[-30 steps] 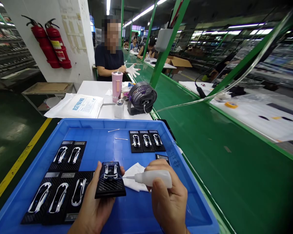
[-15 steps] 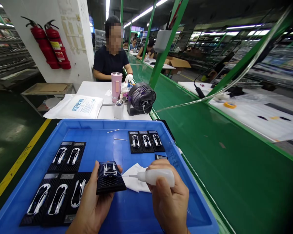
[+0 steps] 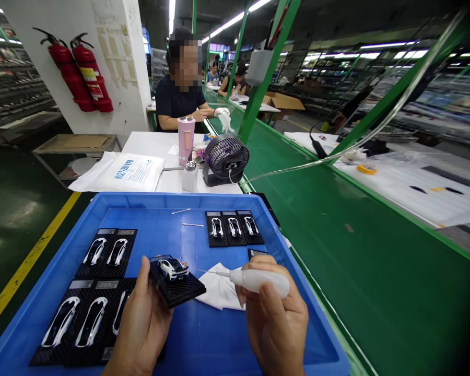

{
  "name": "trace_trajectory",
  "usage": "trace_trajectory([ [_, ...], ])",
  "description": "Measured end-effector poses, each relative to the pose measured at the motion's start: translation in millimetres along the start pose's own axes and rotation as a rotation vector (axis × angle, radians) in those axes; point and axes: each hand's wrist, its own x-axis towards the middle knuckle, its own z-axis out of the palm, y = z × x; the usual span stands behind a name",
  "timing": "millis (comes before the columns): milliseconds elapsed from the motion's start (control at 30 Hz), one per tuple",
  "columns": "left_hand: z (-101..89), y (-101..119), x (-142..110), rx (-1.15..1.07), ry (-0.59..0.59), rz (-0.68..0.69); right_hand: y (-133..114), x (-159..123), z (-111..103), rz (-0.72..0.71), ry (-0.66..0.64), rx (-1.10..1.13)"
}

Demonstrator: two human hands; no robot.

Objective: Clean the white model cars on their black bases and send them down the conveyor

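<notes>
My left hand grips a black display base with a small white and black model car on it, tilted above the blue tray. In my right hand is a white squeeze bottle with a thin needle tip pointing left, its end a little apart from the car. Beneath the needle lies a folded white cloth. More model cars on black bases line the tray's left side, one partly hidden by my left hand. Several others sit at its far right.
Two cotton swabs lie toward the tray's far side. Beyond it a white table holds a white plastic packet, a pink tumbler, a small bottle and a black fan. A green conveyor belt runs along the right. A co-worker sits behind.
The held base has turned, so the car now shows its side. The bottle has drawn right, its needle away from the car. The co-worker has raised a gloved hand.
</notes>
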Motion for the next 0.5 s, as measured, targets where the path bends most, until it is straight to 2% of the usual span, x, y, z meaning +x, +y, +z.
trace_trajectory([
  [200, -2.7, -1, -1, 0.014, -0.021, 0.035, 3, -5, 4, 0.019, -0.067, -0.029],
  [333, -2.2, 0, -3, 0.018, -0.038, 0.041, 9, -6, 3, 0.064, -0.047, -0.052],
  [500, -3.0, 1, -1, 0.034, -0.037, 0.070, 9, -4, -4, 0.042, -0.015, -0.098],
])
